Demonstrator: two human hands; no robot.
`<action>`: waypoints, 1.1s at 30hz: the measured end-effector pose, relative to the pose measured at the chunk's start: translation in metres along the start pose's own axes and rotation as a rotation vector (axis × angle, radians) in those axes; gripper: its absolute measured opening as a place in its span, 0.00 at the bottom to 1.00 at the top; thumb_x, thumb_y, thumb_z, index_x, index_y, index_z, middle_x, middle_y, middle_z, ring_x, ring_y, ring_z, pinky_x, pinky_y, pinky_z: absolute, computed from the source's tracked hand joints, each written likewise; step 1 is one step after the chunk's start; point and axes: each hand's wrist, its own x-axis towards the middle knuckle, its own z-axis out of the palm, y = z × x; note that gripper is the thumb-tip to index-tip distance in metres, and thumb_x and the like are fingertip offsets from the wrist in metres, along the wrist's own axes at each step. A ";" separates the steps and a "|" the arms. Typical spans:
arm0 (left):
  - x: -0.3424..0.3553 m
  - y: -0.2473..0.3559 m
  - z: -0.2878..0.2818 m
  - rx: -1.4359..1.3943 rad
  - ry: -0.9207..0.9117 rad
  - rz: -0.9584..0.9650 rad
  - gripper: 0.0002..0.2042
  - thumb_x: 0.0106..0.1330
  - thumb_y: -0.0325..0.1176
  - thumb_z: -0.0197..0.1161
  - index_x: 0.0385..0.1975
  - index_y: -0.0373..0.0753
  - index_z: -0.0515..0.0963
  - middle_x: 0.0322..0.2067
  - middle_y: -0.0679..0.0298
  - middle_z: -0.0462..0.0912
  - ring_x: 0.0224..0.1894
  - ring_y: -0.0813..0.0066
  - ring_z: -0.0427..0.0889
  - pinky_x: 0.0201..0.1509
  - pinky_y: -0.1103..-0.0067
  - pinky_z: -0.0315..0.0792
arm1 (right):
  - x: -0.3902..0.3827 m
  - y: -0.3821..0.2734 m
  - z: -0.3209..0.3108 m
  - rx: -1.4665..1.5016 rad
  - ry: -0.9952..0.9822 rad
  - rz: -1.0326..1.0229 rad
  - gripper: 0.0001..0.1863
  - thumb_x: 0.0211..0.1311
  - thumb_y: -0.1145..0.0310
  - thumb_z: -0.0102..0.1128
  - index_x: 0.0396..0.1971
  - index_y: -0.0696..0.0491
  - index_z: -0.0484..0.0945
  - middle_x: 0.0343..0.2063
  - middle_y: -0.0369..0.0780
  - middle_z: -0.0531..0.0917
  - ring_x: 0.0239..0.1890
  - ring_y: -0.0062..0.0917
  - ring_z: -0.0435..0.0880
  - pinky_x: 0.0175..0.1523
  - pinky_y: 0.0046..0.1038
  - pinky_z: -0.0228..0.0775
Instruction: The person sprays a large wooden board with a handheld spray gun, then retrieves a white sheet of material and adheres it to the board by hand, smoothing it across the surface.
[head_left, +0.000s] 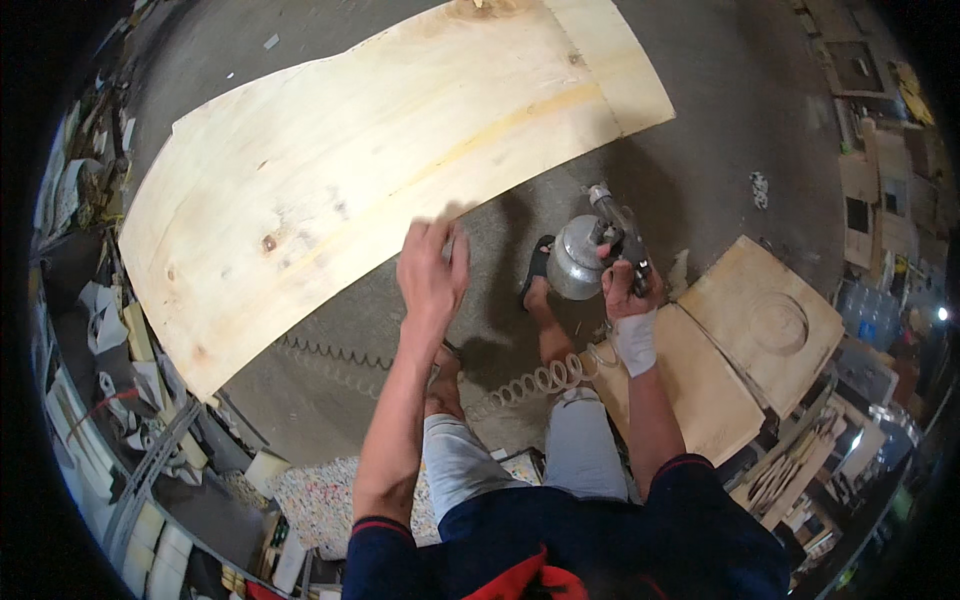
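A long pale plywood board [390, 170] with curved, irregular edges spans the upper left of the view. My left hand [432, 268] is open at its near edge, fingers slightly bent; whether the fingertips touch it I cannot tell. My right hand [630, 287], with a white wrap [635, 342] around the wrist, grips a metal spray gun [620, 225] with a round silver cup [577, 257], held to the right of the board's near edge. A clear coiled hose [530, 385] hangs below the gun and stretches leftward past my legs.
Two flat wooden panels [720, 310], one with a round recess, lie at the right. Scraps and offcuts [100, 340] pile along the left rim; more wood pieces and bins line the right rim. A speckled foam pad [315, 505] is below me on the concrete floor [760, 130].
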 end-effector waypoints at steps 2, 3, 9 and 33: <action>0.053 0.016 0.040 0.108 0.009 0.083 0.04 0.61 0.30 0.65 0.32 0.37 0.81 0.30 0.55 0.76 0.33 0.56 0.78 0.35 0.67 0.72 | 0.018 0.008 -0.016 0.030 -0.066 -0.053 0.21 0.68 0.50 0.60 0.44 0.55 0.80 0.34 0.35 0.84 0.34 0.22 0.80 0.39 0.26 0.71; 0.077 0.023 0.061 0.155 -0.006 0.105 0.04 0.61 0.29 0.64 0.32 0.38 0.81 0.30 0.55 0.76 0.33 0.57 0.78 0.36 0.67 0.72 | 0.028 0.011 -0.023 0.013 -0.078 0.016 0.22 0.67 0.49 0.61 0.45 0.55 0.79 0.34 0.36 0.83 0.34 0.21 0.79 0.38 0.25 0.70; 0.157 0.034 0.141 0.371 -0.090 0.204 0.04 0.58 0.28 0.65 0.31 0.38 0.82 0.32 0.57 0.78 0.36 0.59 0.79 0.38 0.67 0.73 | 0.073 0.015 -0.055 0.169 -0.190 0.051 0.31 0.64 0.46 0.63 0.53 0.59 0.75 0.35 0.34 0.81 0.26 0.10 0.69 0.31 0.16 0.63; 0.158 0.060 0.143 0.409 -0.219 0.179 0.06 0.56 0.25 0.67 0.32 0.38 0.78 0.32 0.57 0.77 0.38 0.57 0.78 0.41 0.66 0.71 | 0.130 0.031 -0.096 0.093 -0.270 -0.008 0.34 0.61 0.44 0.64 0.54 0.59 0.76 0.40 0.40 0.84 0.39 0.23 0.80 0.45 0.25 0.72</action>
